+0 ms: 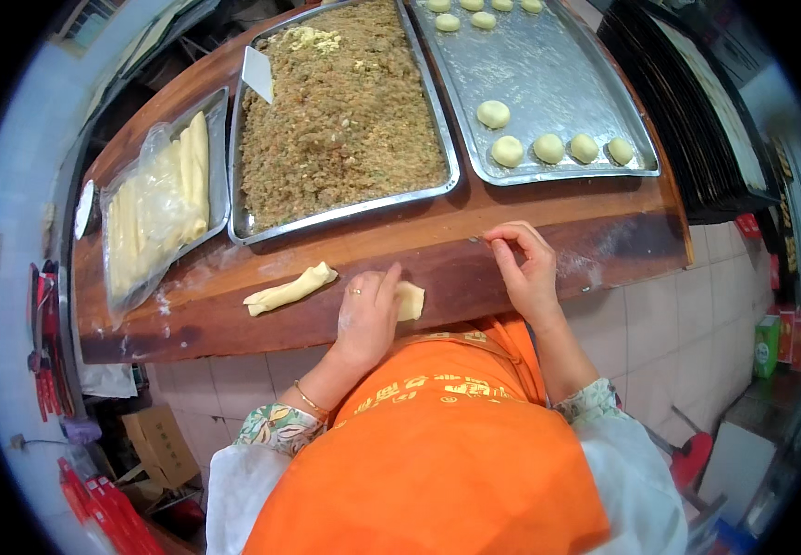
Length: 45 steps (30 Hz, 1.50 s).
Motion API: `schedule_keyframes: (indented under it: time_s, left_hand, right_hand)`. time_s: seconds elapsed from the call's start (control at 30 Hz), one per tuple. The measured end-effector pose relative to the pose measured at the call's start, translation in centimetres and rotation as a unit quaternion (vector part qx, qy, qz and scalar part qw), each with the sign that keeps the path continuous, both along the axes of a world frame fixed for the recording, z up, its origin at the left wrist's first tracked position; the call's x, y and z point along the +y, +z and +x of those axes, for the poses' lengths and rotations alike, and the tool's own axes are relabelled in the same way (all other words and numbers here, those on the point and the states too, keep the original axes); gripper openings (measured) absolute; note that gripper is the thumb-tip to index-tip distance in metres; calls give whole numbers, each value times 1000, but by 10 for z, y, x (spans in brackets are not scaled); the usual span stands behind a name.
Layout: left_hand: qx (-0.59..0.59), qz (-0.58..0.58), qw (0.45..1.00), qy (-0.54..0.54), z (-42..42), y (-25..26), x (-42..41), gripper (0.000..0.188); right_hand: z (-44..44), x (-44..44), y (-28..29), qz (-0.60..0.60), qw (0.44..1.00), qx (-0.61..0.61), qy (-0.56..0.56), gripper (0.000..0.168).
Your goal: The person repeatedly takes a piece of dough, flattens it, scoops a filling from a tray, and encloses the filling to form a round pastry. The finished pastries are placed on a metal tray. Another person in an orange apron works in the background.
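Observation:
My left hand [366, 305], with a ring on one finger, lies low over the wooden table at its near edge. A short piece of pale dough [411, 302] shows beside its thumb side, partly covered by the hand. Whether the fingers grip that dough or only touch it is hidden. To the left lies a rolled length of dough [289, 289] on the bare wood. My right hand [529, 267] is held above the table farther right, thumb and fingertips brought close together. Anything between those fingertips is too small to make out.
A deep tray of crumbly brown filling [345, 118] holds a white scraper [257, 74]. Bagged dough strips [158, 208] sit on a smaller tray [219, 149] at left. Round dough pieces [507, 151] stand on a metal tray [546, 76]. Black baking trays [692, 118] are stacked at right.

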<state>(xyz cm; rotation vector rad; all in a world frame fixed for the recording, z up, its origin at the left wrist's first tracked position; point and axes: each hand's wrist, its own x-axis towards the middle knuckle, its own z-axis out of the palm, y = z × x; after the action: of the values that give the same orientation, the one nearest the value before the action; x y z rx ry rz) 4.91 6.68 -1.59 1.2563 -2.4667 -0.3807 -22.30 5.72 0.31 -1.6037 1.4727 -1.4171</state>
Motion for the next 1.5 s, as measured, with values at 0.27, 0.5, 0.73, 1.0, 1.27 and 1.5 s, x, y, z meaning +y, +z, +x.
schedule_keyframes:
  time_s: [0.27, 0.5, 0.73, 1.0, 1.27, 1.5]
  left_hand:
    - [97, -131, 972, 171, 2, 42, -52, 21]
    - [26, -160, 981, 103, -70, -11, -60, 15]
    - [66, -118, 991, -9, -144, -14, -65, 18]
    - [50, -70, 992, -89, -80, -2, -47, 25]
    - [249, 37, 953, 167, -36, 8, -53, 19]
    - [718, 422, 519, 192, -29, 6, -50, 20]
  right_hand:
    - [-9, 8, -8, 19, 1000, -17, -3, 9]
    - [-23, 16, -15, 32, 998, -50, -22, 9]
    - [-34, 21, -8, 50, 997, -47, -35, 9]
    - [-31, 24, -8, 63, 996, -62, -22, 10]
    - [0, -11, -9, 40, 999, 4, 32, 10]
    - [43, -109, 6, -68, 974, 195, 96, 16]
